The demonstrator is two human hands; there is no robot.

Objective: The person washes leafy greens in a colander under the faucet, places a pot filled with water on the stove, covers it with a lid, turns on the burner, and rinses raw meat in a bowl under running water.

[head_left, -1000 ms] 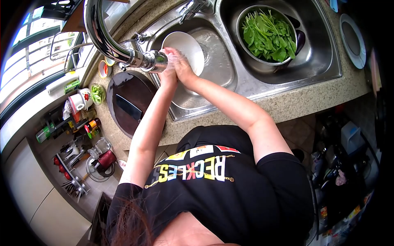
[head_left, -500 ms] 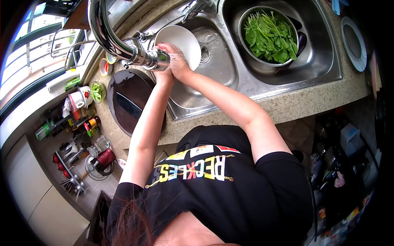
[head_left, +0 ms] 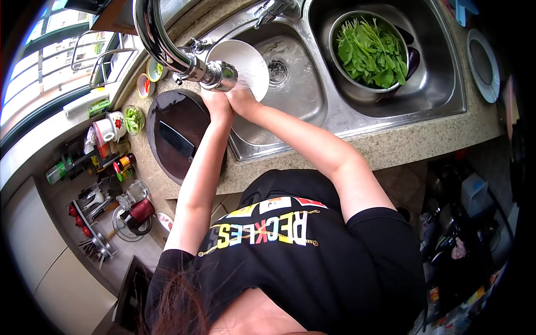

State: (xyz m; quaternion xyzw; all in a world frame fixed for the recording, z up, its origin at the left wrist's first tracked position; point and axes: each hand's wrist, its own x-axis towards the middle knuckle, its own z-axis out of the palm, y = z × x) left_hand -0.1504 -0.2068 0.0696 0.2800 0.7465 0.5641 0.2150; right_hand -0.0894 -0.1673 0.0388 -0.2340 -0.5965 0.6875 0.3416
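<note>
Both hands are close together under the chrome faucet (head_left: 220, 77), in its running water. My left hand (head_left: 216, 105) lies beneath the spray head, its fingers mostly hidden by it. Against it sits my right hand (head_left: 242, 101), its fingers blurred by the water and partly covered by the faucet. A white bowl (head_left: 255, 64) leans in the left sink basin (head_left: 304, 103) just beyond the hands. Whether either hand touches the bowl or holds anything is hidden.
In the right basin stands a metal bowl (head_left: 336, 61) of leafy greens (head_left: 371, 53), with eggplants (head_left: 413, 60) beside it. A dark round cutting board (head_left: 167, 114) carries a cleaver (head_left: 177, 139) on the left counter. An oval plate (head_left: 484, 67) lies far right.
Both hands have shifted slightly down and nearer my body, further beneath the faucet head. Less of the fingers shows now, and more of the bowl's lower part is behind spraying water.
</note>
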